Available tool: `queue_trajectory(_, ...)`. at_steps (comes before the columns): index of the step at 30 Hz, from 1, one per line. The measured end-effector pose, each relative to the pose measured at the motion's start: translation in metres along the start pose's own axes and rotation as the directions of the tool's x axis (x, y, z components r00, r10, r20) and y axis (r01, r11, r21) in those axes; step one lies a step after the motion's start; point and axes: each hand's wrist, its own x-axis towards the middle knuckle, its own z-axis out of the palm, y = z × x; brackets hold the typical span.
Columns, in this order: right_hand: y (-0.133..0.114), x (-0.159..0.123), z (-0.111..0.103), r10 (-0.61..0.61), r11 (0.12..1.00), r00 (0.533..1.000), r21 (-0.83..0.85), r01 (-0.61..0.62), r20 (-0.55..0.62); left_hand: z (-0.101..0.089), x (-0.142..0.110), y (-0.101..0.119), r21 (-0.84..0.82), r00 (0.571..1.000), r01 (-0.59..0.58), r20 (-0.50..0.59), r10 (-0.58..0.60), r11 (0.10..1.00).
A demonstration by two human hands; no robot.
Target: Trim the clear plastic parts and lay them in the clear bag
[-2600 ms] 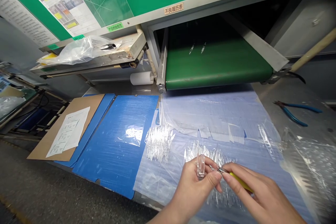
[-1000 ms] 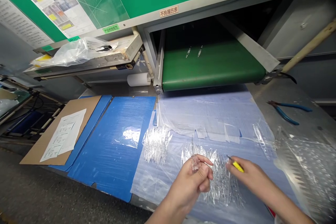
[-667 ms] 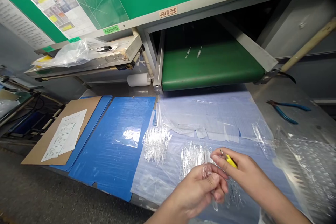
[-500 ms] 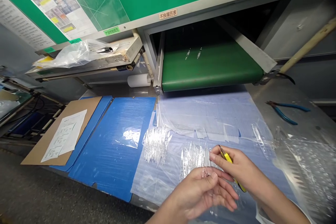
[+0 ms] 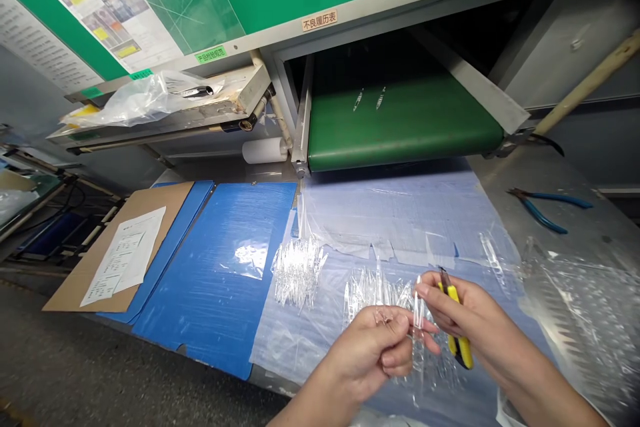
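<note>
My left hand (image 5: 369, 350) is curled almost shut, with thumb and forefinger pinching a small clear moulded plastic piece (image 5: 384, 315). A longer clear plastic strip (image 5: 417, 333) stands right by my fingertips, though I can't tell whether it joins that piece or is held separately. My right hand (image 5: 475, 320) is closed around yellow-handled cutters (image 5: 456, 333), their dark tips pointing up.

These pieces should feel very light, stiff and rather brittle. Their thin points could snap, and the smooth surface may slip, so I'd take hold of the thicker part with my fingertips rather than the fine ends.

Just under my hands lies a loose, spiky heap of clear plastic pieces (image 5: 375, 293), with a smaller heap (image 5: 299, 273) to its left. Both rest on a clear plastic film (image 5: 400, 213) spread over the steel table (image 5: 560, 180). The nearer heap sits close under the cutters, so the tangle could catch them.

To the right are bubble wrap (image 5: 580, 320) and blue-handled pliers (image 5: 540, 210). To the left is a blue corrugated sheet (image 5: 215, 267). Ahead, a green conveyor belt (image 5: 405, 123) carries two small clear pieces.
</note>
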Motion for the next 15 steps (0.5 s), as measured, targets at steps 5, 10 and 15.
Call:
queue_trajectory(5, 0.004, 0.0, -0.003, -0.014, 0.998, 1.0, -0.068, 0.014, -0.001, 0.005, 0.002, -0.002, 0.007, 0.999, 0.033, 0.013, -0.033, 0.999)
queue_trajectory(10, 0.012, -0.009, -0.007, -0.169, 0.934, 0.985, -0.322, 0.152, -0.024, 0.007, 0.0, -0.004, 0.16, 0.979, -0.125, -0.14, 0.148, 0.979)
queue_trajectory(15, 0.011, -0.031, -0.005, -0.244, 0.782, 0.969, -0.582, 0.225, 0.046, 0.014, -0.007, 0.001, 0.366, 0.929, -0.193, -0.231, 0.29, 0.91)
